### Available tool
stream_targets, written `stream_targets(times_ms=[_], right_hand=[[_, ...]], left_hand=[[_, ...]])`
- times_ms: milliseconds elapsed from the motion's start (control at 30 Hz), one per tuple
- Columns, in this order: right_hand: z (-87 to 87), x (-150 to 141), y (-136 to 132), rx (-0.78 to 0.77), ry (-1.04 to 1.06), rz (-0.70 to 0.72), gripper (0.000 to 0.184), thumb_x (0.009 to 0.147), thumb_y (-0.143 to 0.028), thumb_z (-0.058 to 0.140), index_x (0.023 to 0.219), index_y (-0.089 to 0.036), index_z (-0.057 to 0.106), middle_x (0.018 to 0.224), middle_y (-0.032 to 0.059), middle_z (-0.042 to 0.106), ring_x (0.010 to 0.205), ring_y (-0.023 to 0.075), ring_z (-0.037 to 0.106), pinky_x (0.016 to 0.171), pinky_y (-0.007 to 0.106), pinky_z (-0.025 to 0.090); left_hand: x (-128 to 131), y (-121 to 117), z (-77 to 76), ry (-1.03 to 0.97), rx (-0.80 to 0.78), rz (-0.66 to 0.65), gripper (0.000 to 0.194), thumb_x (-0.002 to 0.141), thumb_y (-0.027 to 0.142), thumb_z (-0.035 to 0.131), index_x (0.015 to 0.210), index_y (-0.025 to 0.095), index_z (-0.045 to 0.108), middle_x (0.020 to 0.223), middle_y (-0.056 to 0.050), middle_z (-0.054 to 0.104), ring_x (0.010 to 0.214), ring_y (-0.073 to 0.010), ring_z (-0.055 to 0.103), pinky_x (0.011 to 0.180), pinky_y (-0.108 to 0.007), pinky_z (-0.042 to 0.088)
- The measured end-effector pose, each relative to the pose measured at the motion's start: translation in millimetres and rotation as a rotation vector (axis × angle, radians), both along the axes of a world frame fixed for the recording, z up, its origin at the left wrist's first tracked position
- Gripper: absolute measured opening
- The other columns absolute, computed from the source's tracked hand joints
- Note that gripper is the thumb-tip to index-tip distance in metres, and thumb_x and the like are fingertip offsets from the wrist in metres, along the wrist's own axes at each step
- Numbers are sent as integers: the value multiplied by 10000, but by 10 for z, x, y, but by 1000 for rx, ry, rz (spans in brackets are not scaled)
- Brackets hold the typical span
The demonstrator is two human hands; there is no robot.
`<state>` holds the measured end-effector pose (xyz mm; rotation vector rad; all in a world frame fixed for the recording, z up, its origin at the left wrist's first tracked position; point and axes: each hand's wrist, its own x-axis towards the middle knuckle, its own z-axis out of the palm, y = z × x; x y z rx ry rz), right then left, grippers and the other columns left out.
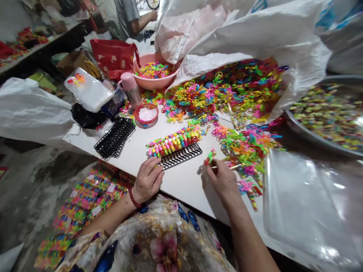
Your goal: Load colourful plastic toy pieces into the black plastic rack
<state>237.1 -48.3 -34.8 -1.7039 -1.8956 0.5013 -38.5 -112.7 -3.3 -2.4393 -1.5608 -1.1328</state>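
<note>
A black plastic rack [183,155] lies on the white table, its far side filled with a row of colourful small plastic toys [176,140]; its near slots show bare. My left hand [149,179], fingers bent together, grips the rack's near left corner. To the right of the rack, my right hand [224,179] pinches a small green and red plastic toy [210,156] between thumb and fingers, just above the table. A pale stick [235,167] shows by its knuckles; whether the hand holds it is unclear. Beside this hand spreads a loose pile of similar toys [244,147].
Behind the pile, a big white sack [249,45] spills more toys. Stacked black racks [115,136], a red basket [146,115] and a pink-lidded flask [130,88] stand left. Clear plastic bags [306,204] and a metal basin [292,117] are right. Another person [127,20] is behind.
</note>
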Motion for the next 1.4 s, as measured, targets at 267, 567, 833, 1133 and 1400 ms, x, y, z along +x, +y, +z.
stream_targets(times_ms=[267, 567, 833, 1133, 1400], right_hand=[[24, -1009, -126, -73, 494, 573, 256, 926, -277, 521, 1145, -212, 637, 999, 79, 721, 850, 196, 672, 762, 309, 540], [-326, -1200, 16, 78, 461, 720, 324, 879, -143, 517, 1182, -208, 610, 1060, 104, 705, 944, 217, 641, 846, 367, 534], [-258, -1190, 40, 28, 344, 771, 261, 848, -88, 513, 1068, -183, 616, 964, 97, 678, 897, 225, 603, 807, 349, 506], [-294, -1211, 133, -19, 340, 839, 169, 862, -188, 598, 1028, -170, 626, 973, 99, 640, 895, 228, 573, 827, 351, 494], [-140, -1193, 24, -30, 307, 752, 190, 893, -117, 569, 1052, -180, 651, 1015, 79, 651, 948, 192, 606, 852, 306, 512]], left_hand=[[-46, -16, -66, -139, 4, -3, 537, 887, 97, 596, 1397, 185, 456, 1311, -155, 588, 1275, -247, 543, 1047, -467, 516], [-40, -2, -128, -180, 12, 17, 573, 903, 145, 601, 1443, 177, 411, 1327, -162, 583, 1283, -244, 546, 1051, -449, 520], [-60, 25, -142, -96, 12, 9, 610, 928, 149, 556, 1503, 174, 354, 1396, -178, 541, 1339, -254, 501, 1078, -457, 498], [-84, 31, -96, 239, -44, 11, 638, 957, 240, 524, 1536, 106, 293, 1480, -197, 489, 1495, -312, 263, 1142, -506, 352], [-79, 45, -97, 249, -23, 34, 624, 956, 248, 525, 1529, 110, 322, 1481, -208, 481, 1470, -318, 320, 1162, -494, 281]])
